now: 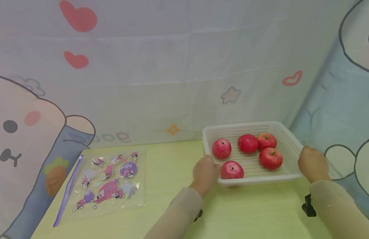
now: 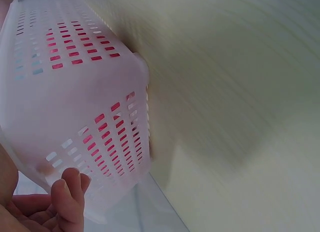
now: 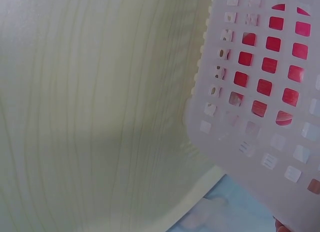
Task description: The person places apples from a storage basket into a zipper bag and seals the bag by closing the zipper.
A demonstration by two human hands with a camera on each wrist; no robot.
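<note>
Left wrist view motion-blurred; right hand (image 3: 281, 226) nearly cut off; basket (image 3: 260, 117) cropped.

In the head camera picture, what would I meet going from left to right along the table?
Printed zip bag → left hand → white basket holding red apples → right hand.

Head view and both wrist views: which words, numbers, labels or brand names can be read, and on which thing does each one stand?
"goo": purple letters on the backdrop cloth, legible only as shapes, reading uncertain.
Zip bag: cartoon prints, no readable words.
Basket and apples: no text.
Wrist views: no text.
</note>
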